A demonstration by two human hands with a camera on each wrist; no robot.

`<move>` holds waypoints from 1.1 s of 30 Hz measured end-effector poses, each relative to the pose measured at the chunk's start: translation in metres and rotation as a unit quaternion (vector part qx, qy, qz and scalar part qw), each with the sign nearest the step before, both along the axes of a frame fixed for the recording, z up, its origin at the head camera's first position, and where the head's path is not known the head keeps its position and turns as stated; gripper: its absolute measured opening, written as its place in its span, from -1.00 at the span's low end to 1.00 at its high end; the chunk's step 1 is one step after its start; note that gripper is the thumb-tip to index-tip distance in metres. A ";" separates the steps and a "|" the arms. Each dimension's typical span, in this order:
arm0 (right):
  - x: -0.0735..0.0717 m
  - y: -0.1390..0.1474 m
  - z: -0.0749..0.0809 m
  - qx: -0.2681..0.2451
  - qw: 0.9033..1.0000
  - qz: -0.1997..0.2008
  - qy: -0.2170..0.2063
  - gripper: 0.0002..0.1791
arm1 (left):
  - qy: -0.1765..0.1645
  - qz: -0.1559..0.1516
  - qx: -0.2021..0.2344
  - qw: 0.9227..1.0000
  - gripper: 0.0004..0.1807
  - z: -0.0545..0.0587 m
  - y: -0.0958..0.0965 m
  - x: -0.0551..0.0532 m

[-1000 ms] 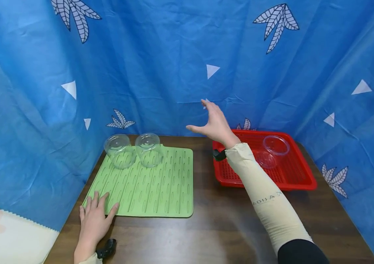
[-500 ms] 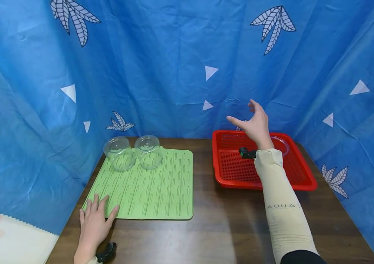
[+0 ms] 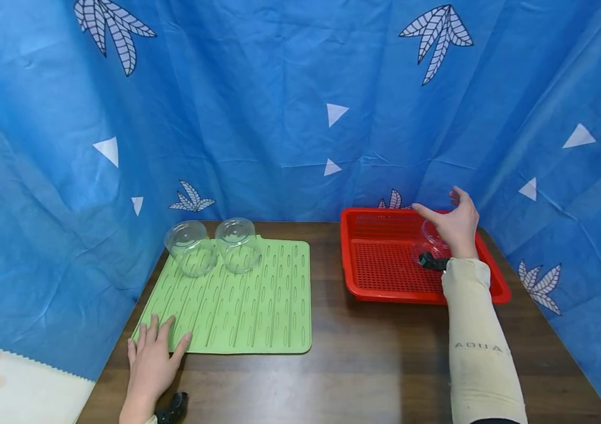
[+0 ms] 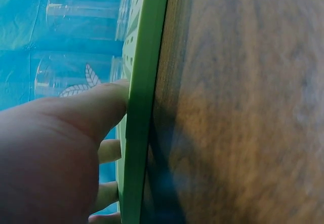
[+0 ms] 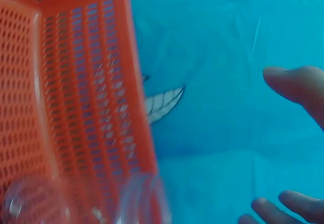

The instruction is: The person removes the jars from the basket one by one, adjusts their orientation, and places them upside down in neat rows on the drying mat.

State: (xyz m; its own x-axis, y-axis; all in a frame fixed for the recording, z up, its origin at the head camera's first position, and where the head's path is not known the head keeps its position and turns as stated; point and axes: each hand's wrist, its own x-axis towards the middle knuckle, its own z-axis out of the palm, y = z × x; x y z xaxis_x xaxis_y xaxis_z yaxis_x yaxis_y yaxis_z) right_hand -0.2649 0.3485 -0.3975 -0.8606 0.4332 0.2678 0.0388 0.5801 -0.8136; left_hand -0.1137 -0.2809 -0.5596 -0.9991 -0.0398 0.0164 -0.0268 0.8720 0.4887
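My left hand point(image 3: 150, 366) rests with spread fingers on the near left corner of a green drying mat point(image 3: 258, 306); in the left wrist view its thumb point(image 4: 96, 107) lies at the mat's edge. Above the right part of a red plastic basket point(image 3: 350, 259) hovers my right hand point(image 3: 456, 227), thumb and fingers held wide apart with nothing between them. Inside the basket, partly behind that hand, stands a clear plastic cup point(image 3: 427, 238). The right wrist view catches the same cup point(image 5: 136, 198) at the bottom, apart from the fingers.
Two clear plastic cups, one point(image 3: 190, 250) at the far left and another point(image 3: 238, 247) beside it, stand upside down at the mat's back edge. A blue curtain point(image 3: 289, 118) hangs behind the wooden table point(image 3: 342, 365). White cloth point(image 3: 19, 383) lies at the left.
My right hand has moved from the middle, near the basket's left end, rightward and then down over the cup, fingers still apart. The left hand has stayed on the mat.
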 end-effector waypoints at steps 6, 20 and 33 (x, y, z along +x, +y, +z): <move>0.005 0.019 -0.018 -0.006 0.998 -0.027 -0.051 0.25 | -0.003 -0.001 0.001 1.000 -0.12 0.002 0.000 0.000; 0.013 0.036 -0.040 -0.044 0.987 -0.027 -0.150 0.27 | -0.009 0.003 0.003 1.000 -0.12 0.004 0.000 0.002; 0.017 0.044 -0.042 -0.067 0.958 0.009 -0.278 0.33 | -0.002 0.012 0.005 1.000 -0.12 0.006 0.000 -0.001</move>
